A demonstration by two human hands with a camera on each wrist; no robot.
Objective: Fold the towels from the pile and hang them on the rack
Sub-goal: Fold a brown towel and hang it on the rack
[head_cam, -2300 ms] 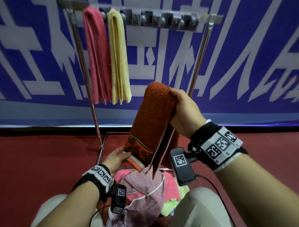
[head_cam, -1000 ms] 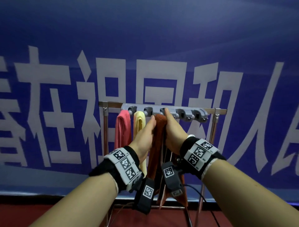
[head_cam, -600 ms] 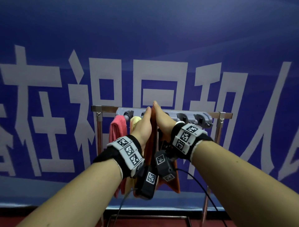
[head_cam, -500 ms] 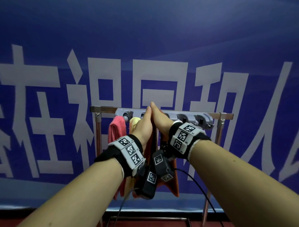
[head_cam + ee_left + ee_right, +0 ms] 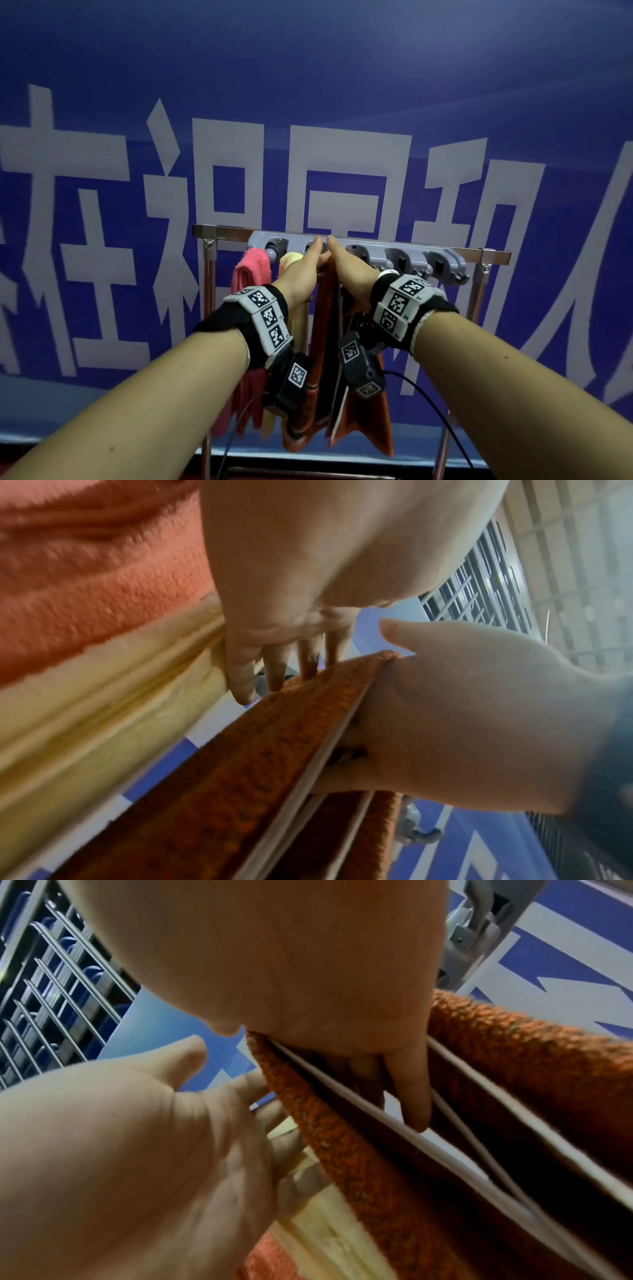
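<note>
Deep blue banner (image 5: 308, 68) filling the background, large white characters (image 5: 96, 240) across its middle, paler blue band (image 5: 68, 411) along its lower edge, metal grille (image 5: 51, 961) of parallel bars past the banner's edge in both wrist views

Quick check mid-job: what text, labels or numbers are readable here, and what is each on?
"在祖": large white characters on the blue banner behind the metal towel rack.
Next, a boxed character, probably "国": bottom hidden by the rack.
"和": same banner; characters at both edges cut off.
Black-and-white square wristband markers: tiny print, too small to read.
Orange terry towel: no text seen.
</note>
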